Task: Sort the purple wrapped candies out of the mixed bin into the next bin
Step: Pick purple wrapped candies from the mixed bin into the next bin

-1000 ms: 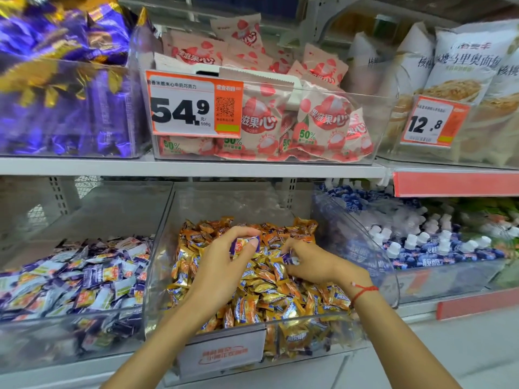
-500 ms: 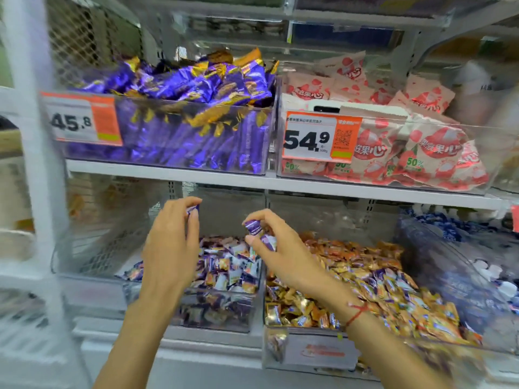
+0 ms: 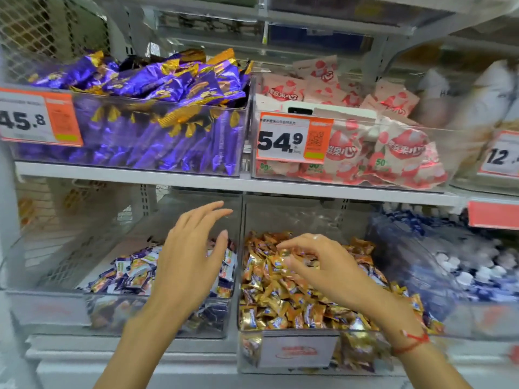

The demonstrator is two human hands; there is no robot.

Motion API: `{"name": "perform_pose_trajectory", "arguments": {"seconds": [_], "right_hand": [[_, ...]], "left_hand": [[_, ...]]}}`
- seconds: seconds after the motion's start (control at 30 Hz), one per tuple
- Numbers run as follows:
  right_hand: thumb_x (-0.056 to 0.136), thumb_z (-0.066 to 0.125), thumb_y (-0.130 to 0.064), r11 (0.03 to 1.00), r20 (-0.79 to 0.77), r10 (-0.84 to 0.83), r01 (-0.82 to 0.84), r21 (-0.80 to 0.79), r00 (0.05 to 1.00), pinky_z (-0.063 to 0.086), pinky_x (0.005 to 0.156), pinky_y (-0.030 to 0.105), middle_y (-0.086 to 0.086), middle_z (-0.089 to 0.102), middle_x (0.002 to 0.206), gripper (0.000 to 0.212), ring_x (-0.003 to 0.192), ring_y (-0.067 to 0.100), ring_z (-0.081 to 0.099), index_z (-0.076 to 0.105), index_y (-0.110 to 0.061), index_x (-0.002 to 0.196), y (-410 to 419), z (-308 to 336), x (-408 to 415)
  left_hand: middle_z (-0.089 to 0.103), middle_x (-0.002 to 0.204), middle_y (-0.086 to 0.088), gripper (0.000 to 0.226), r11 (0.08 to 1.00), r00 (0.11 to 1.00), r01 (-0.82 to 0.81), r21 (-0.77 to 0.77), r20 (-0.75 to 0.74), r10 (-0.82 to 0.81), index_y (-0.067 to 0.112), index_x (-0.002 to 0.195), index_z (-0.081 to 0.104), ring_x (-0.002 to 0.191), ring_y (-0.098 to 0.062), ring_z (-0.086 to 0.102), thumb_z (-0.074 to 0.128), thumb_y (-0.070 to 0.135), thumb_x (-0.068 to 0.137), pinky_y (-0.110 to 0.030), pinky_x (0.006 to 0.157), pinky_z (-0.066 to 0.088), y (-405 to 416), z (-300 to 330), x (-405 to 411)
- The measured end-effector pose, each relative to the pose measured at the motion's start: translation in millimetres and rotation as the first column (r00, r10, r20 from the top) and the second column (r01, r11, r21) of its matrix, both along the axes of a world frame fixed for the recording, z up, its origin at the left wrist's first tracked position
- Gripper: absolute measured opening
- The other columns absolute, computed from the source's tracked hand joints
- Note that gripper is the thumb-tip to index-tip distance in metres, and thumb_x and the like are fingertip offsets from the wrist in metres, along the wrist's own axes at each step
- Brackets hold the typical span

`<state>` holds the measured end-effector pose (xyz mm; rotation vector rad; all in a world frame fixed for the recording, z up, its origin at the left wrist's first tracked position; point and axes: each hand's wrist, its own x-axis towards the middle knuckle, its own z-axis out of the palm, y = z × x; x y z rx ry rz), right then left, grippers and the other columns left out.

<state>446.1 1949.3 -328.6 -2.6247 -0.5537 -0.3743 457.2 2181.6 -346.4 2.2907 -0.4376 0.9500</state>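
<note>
Now that the purple candies we pinched half a second ago are gone from both hands, our left hand (image 3: pixel 191 265) hangs released over the purple bin (image 3: pixel 118 313), while our right hand (image 3: pixel 323 265), empty with loosely curled fingers, reaches back over the mixed bin (image 3: pixel 295 352) for more.

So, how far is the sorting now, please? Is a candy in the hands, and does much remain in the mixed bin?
Done: purple candies already lie in the left bin. In hand: nothing; the left hand is open above that bin, and the right hand hovers, loosely curled, over the mixed bin. Left: that bin is mostly gold candies; a few bluish wrappers near its right side may be purple, too blurred to tell.
</note>
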Motion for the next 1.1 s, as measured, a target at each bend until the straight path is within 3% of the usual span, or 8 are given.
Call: {"name": "perform_pose_trajectory", "arguments": {"seconds": [0.1,0.27,0.33,0.43,0.57,0.77,0.93,1.1], "right_hand": [[0.094,0.06,-0.025,0.963,0.142,-0.265,0.256,0.08,0.954,0.048,0.087,0.029,-0.019,0.068,0.103,0.018,0.101,0.004,0.059,0.071,-0.036,0.103,-64,-11,-16],[0.082,0.069,-0.005,0.857,0.35,-0.516,0.468,0.217,0.782,0.046,0.088,0.038,-0.006,0.07,0.097,0.023,0.101,0.02,0.058,0.075,-0.024,0.095,-127,-20,-27],[0.084,0.066,-0.004,0.824,0.295,-0.565,0.544,0.158,0.77,0.044,0.094,0.041,0.003,0.065,0.119,0.032,0.115,0.027,0.053,0.07,-0.02,0.111,-145,-26,-26],[0.094,0.052,-0.009,0.804,0.052,-0.59,0.592,-0.048,0.806,0.04,0.1,0.039,0.004,0.031,0.153,0.051,0.136,0.028,0.034,0.045,-0.024,0.141,-156,-34,-24],[0.096,0.045,-0.008,0.801,-0.031,-0.599,0.597,-0.056,0.8,0.048,0.091,0.036,-0.006,0.011,0.159,0.052,0.14,0.022,0.027,0.039,-0.03,0.143,-158,-32,-28],[0.099,0.045,-0.014,0.785,-0.022,-0.618,0.616,-0.065,0.786,0.046,0.094,0.037,-0.005,0.014,0.159,0.041,0.14,0.022,0.028,0.047,-0.029,0.137,-158,-34,-25],[0.098,0.048,-0.019,0.79,-0.005,-0.612,0.611,-0.053,0.791,0.037,0.105,0.038,-0.003,0.021,0.157,0.038,0.14,0.022,0.024,0.05,-0.03,0.134,-157,-34,-25],[0.097,0.051,-0.022,0.79,-0.036,-0.612,0.61,-0.052,0.79,0.038,0.106,0.04,0.0,0.021,0.157,0.037,0.138,0.024,0.027,0.052,-0.03,0.133,-157,-35,-25]], "left_hand": [[0.053,0.117,0.032,0.023,0.98,0.987,0.159,-0.116,0.018,-0.158,0.038,0.114,0.06,0.109,0.012,0.043,0.051,0.03,0.094,-0.002,0.088,0.03,-55,7,-15],[0.055,0.117,0.027,0.023,0.937,0.934,0.35,0.025,-0.084,-0.347,0.038,0.114,0.059,0.109,0.003,0.049,0.05,0.026,0.097,-0.023,0.089,0.044,-146,3,8],[0.054,0.126,0.021,0.026,0.898,0.905,0.411,0.156,-0.19,-0.381,0.035,0.12,0.058,0.116,-0.003,0.048,0.048,0.023,0.098,-0.029,0.094,0.043,-182,-4,31],[0.044,0.146,0.007,0.037,0.755,0.816,0.552,0.353,-0.414,-0.403,0.027,0.137,0.05,0.135,-0.014,0.037,0.045,0.024,0.101,-0.029,0.109,0.03,-220,-24,67],[0.026,0.158,-0.003,0.053,0.507,0.72,0.662,0.552,-0.656,-0.227,0.025,0.15,0.031,0.143,-0.023,0.026,0.044,0.038,0.101,-0.034,0.114,0.024,-252,-51,96],[0.068,0.111,0.007,0.035,0.629,0.818,0.54,0.559,-0.526,-0.234,0.026,0.112,0.07,0.102,-0.015,0.062,0.068,0.047,0.085,-0.029,0.075,0.046,-241,-40,104],[0.068,0.114,0.016,0.032,0.714,0.844,0.468,0.522,-0.503,-0.186,0.032,0.11,0.071,0.1,-0.007,0.062,0.068,0.05,0.083,-0.03,0.082,0.05,-197,-26,95],[0.061,0.124,0.019,0.034,0.614,0.845,0.405,0.678,-0.533,0.032,0.039,0.113,0.067,0.112,-0.006,0.058,0.065,0.056,0.083,-0.029,0.086,0.048,-153,-4,84]]}}
